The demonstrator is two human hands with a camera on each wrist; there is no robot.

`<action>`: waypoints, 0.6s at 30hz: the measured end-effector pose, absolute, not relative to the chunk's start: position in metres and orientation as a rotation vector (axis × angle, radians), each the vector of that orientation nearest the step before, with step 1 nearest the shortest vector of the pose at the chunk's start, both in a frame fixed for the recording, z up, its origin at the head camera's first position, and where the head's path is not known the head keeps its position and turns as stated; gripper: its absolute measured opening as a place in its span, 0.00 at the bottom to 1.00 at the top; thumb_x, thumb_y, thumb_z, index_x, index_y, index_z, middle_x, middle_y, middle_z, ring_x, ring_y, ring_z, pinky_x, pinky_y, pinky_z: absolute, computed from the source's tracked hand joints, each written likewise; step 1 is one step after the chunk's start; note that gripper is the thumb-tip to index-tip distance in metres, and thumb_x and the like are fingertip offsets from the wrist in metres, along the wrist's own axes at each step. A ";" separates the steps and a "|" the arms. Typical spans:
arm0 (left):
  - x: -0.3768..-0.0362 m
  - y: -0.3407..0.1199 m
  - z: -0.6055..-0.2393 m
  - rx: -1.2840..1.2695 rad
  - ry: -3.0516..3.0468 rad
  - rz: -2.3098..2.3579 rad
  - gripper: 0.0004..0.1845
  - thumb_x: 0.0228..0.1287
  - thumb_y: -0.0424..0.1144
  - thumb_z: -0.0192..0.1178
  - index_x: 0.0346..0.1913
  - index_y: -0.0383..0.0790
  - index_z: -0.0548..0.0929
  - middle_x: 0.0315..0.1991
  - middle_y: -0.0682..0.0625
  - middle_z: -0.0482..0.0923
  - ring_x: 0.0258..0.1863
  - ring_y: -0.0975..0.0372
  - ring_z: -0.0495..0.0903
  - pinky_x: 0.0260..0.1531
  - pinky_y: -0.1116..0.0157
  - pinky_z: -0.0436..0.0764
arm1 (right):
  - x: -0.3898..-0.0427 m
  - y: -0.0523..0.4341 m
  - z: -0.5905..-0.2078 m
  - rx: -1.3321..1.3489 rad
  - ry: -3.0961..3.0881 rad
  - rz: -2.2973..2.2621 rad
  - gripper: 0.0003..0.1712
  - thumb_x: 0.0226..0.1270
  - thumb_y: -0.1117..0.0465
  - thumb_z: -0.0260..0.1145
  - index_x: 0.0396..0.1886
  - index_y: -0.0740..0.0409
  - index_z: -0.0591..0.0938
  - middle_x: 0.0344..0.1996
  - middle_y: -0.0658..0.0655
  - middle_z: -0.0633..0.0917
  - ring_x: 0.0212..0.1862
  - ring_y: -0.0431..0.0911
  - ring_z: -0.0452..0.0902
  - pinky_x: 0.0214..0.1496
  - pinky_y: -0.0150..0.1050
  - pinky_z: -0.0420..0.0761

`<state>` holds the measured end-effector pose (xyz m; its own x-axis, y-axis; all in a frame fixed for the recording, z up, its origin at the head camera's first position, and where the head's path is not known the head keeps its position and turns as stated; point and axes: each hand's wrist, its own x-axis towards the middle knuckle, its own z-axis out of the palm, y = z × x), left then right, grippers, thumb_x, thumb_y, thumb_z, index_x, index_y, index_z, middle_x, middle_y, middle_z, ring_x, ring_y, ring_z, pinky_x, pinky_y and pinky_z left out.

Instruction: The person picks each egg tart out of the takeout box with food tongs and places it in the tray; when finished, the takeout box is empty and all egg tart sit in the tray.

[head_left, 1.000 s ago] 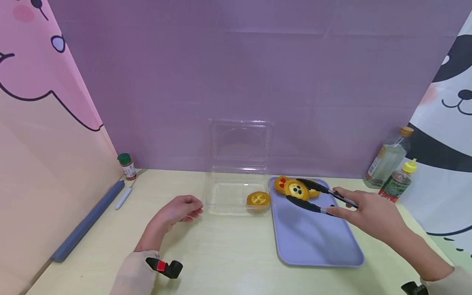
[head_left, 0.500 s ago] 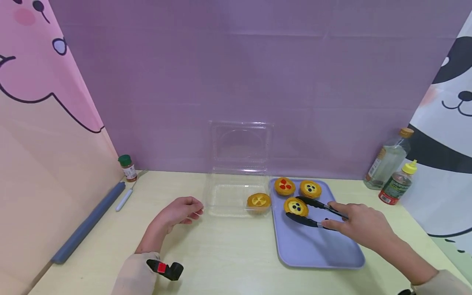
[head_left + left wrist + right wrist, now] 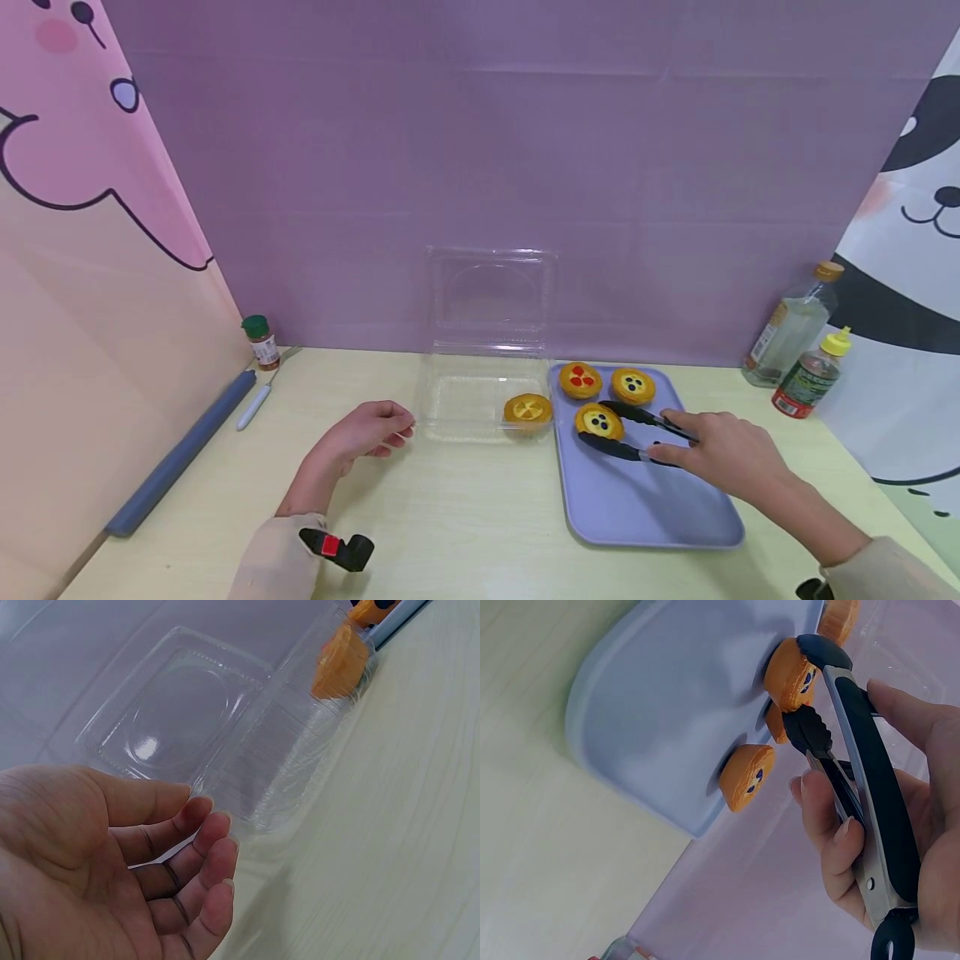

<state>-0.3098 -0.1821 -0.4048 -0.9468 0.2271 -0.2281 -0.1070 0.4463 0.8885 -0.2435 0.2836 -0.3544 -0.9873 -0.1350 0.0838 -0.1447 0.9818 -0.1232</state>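
Note:
My right hand (image 3: 731, 450) grips a pair of black-tipped kitchen tongs (image 3: 877, 795). The tong tips lie on either side of an egg tart with dark berries (image 3: 599, 422) on the lilac tray (image 3: 652, 517). Behind it on the tray are a tart with red pieces (image 3: 581, 381) and another dark-berry tart (image 3: 633, 387). A clear hinged plastic container (image 3: 457, 400) stands with its lid raised; a tart with a pale yellow topping (image 3: 528, 408) sits at its right end. My left hand (image 3: 375, 431), fingers loosely bent, has its fingertips right at the container's left edge.
Two bottles, one tall with an orange-brown cap (image 3: 791, 333) and one with a yellow cap (image 3: 810, 379), stand at the back right. A green-capped jar (image 3: 261, 343), a white-handled tool (image 3: 255, 406) and a long blue roll (image 3: 183, 454) lie along the left wall.
The tongs came forward from the back of the tray with the berry tart, bringing it lower and apart from the other two, then shifted slightly left. The left hand stayed in place.

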 end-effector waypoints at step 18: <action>-0.309 -0.182 -0.403 0.096 2.386 1.494 0.14 0.76 0.39 0.52 0.53 0.30 0.78 0.46 0.40 0.81 0.44 0.54 0.80 0.41 0.62 0.78 | -0.248 0.278 -0.353 0.244 -3.086 0.216 0.48 0.53 0.26 0.67 0.65 0.52 0.80 0.44 0.66 0.87 0.27 0.44 0.72 0.20 0.40 0.65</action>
